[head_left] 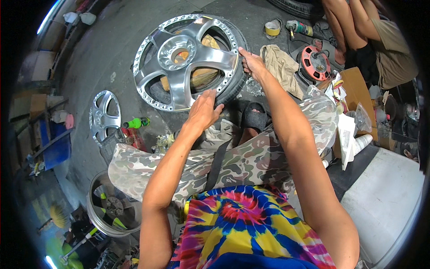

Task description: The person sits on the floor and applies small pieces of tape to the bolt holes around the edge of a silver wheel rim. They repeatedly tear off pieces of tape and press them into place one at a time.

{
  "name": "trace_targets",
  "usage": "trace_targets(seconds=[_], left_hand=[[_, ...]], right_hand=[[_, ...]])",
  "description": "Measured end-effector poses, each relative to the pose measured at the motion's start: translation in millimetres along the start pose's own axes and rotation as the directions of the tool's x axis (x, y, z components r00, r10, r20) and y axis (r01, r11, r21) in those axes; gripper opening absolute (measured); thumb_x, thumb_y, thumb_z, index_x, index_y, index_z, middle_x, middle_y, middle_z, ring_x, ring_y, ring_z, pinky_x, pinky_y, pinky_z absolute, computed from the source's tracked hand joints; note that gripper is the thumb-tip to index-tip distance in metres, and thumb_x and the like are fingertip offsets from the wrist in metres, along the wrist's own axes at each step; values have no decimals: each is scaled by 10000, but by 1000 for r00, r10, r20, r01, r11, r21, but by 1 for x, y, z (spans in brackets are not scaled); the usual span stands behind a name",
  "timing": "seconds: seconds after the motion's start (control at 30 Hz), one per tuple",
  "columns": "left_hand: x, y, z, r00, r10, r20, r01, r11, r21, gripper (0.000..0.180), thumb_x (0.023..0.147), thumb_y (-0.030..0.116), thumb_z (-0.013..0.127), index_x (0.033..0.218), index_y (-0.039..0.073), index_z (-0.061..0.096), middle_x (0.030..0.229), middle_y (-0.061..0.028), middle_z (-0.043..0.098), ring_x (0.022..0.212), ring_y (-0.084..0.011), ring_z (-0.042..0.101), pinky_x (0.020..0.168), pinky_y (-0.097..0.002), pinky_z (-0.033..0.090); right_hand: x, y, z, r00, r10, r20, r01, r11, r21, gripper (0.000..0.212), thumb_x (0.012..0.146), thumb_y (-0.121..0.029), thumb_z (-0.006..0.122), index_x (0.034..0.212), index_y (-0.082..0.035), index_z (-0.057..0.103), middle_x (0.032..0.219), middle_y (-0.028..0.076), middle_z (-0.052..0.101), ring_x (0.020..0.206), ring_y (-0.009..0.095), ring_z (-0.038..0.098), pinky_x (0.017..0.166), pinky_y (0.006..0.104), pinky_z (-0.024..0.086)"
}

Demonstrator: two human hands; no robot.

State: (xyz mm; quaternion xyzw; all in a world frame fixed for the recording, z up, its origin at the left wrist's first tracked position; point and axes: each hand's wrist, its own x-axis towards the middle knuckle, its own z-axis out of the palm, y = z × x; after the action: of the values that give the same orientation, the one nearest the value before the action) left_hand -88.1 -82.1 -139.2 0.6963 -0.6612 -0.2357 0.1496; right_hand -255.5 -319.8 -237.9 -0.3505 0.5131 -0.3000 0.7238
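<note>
A polished silver five-spoke wheel face [180, 71], ringed with small bolt holes, lies on a black tyre [232, 92] in front of me. Wood pieces [205, 77] show through its spoke gaps. My right hand [253, 62] grips the outer edge at the right, thumb on top and fingers curled at the side. On the near edge rests my left hand [205, 110], its fingertips on the metal and its thumb spread away from them. The undersides of the left fingers are hidden.
A smaller-looking spoked wheel face [105, 115] stands at left, beside a green-and-black bottle-like item [135, 123]. A wheel barrel [96, 208] sits lower left. At right are a beige cloth [280, 67], a red cable reel [315, 62], a power tool [299, 28], tape [272, 29] and a seated person [380, 49].
</note>
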Motion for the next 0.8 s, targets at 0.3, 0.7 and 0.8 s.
trace_targets(seconds=[0.3, 0.7, 0.8], left_hand=[[-1, -11, 2, 994, 80, -70, -83, 996, -35, 532, 948, 227, 776, 1366, -59, 612, 1384, -282, 646, 1266, -464, 625, 1071, -499, 516], [3, -9, -3, 998, 36, -47, -40, 997, -66, 507, 941, 208, 779, 1360, -35, 629, 1307, -261, 685, 1202, -468, 648, 1030, -512, 526], [2, -8, -6, 1000, 10, -23, -11, 998, -66, 515, 941, 213, 784, 1376, -17, 634, 1323, -262, 680, 1216, -463, 646, 1039, -505, 524]], right_hand=[[5, -6, 9, 990, -81, -113, 68, 991, -114, 360, 951, -447, 814, 881, -113, 697, 782, -19, 647, 506, 75, 399, 490, 273, 317], [9, -8, 5, 999, -40, 14, 39, 997, 66, 267, 989, -334, 805, 966, -109, 663, 819, -29, 650, 499, 47, 341, 497, 265, 300], [4, -4, 7, 999, -35, 18, 34, 998, 58, 240, 1001, -316, 787, 991, -100, 681, 837, -21, 678, 516, 51, 367, 509, 264, 319]])
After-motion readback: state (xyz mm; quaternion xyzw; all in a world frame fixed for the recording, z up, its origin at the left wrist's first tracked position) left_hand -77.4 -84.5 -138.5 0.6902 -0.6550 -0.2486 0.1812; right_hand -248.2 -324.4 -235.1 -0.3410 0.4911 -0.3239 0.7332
